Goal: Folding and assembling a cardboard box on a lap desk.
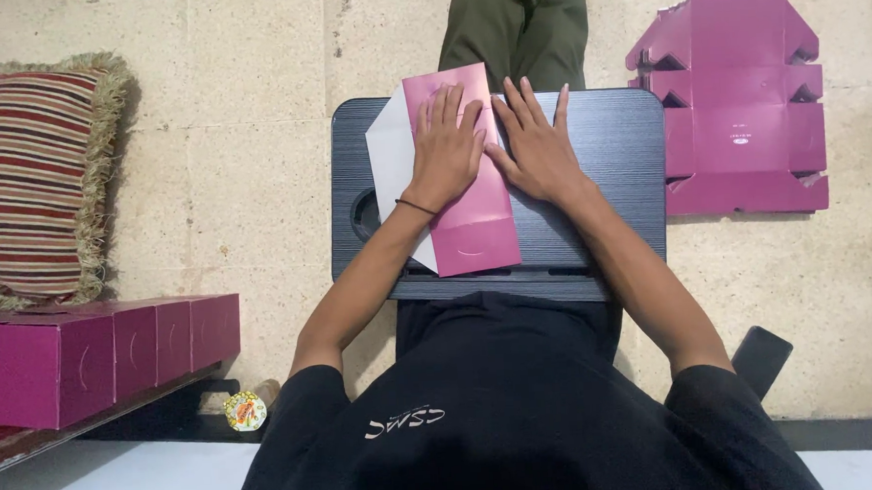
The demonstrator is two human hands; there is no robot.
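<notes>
Lying against the left edge of the floor is a striped cushion (36, 179) with a fringed border, and below it a row of folded magenta boxes (103, 353) is sitting on a low dark shelf (91, 422). A small round colourful packet (245, 411) is resting on the floor just beside the shelf's right end.

In the middle, a dark ridged lap counter (608, 139) is sitting across the person's legs, with an oval slot (364, 214) near its left edge. A flat magenta cardboard sheet (475, 238) is lying on the left half of the counter, running from the far edge to the near edge, its white inner flap (390, 154) sticking out to the left.

The left hand (445, 151) is pressing flat on the upper part of the sheet, its grip wide with fingers spread and closing on nothing; a thin dark band is circling its wrist. The right hand (538, 147) is lying flat just beside it, fingers fanned toward the far edge, its thumb side touching the sheet's right edge and its palm on the counter, grip likewise wide.

Beyond the counter's far edge, a leg in olive trousers (517, 26) is stretching away. To the right, an unfolded magenta box blank (734, 105) is lying flat on the floor, well apart from the hands.
</notes>
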